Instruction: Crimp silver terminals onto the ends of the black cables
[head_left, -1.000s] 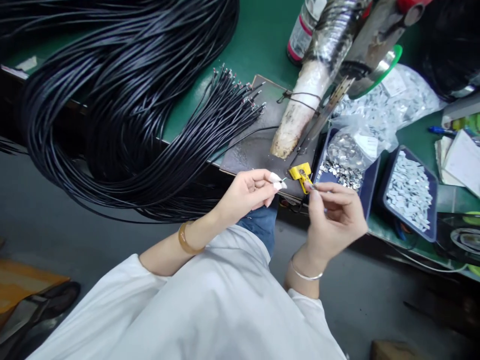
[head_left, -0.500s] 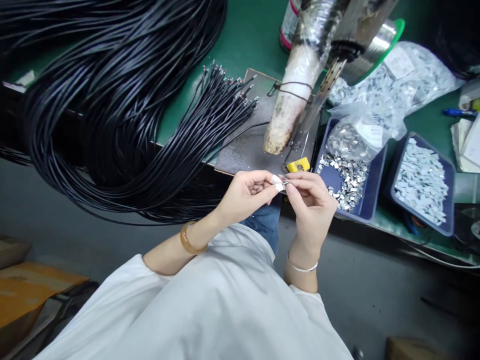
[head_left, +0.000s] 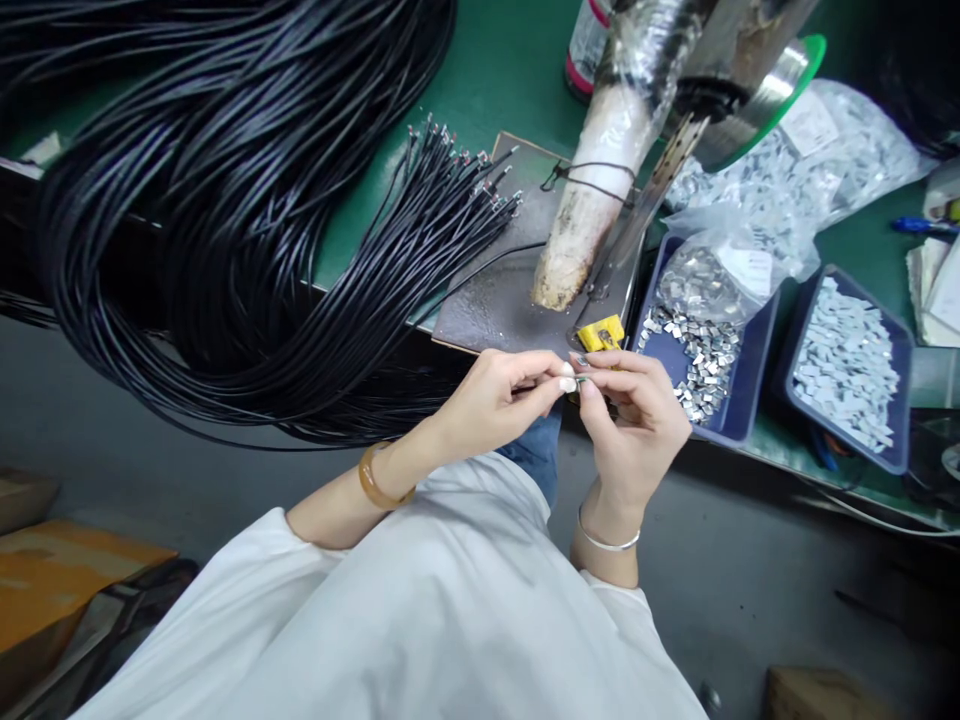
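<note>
My left hand (head_left: pixel 510 400), with white coverings on the tips of thumb and forefinger, is closed in a pinch. My right hand (head_left: pixel 634 415) meets it fingertip to fingertip, also pinching. Between them shows a small thin shiny piece (head_left: pixel 582 379); the fingers hide most of it. Just beyond the right fingertips lies a yellow block (head_left: pixel 601 333) at the front of a dark board (head_left: pixel 495 315). A blue tray (head_left: pixel 750 400) of small silvery metal parts (head_left: pixel 709 365) stands right of my right hand.
Bundled black cables (head_left: pixel 300 280) cover the left, their stripped ends on the board. A wrapped post (head_left: pixel 592 190) and a metal rod (head_left: pixel 656 190) slant above it. Behind are a wire spool (head_left: pixel 780 100) and a bag of parts (head_left: pixel 855 150). Another tray (head_left: pixel 900 400) holds pale pieces.
Both hands have shifted slightly right and toward my body, still fingertip to fingertip. My right hand has turned a little. The whole scene has also shifted slightly with the camera.
</note>
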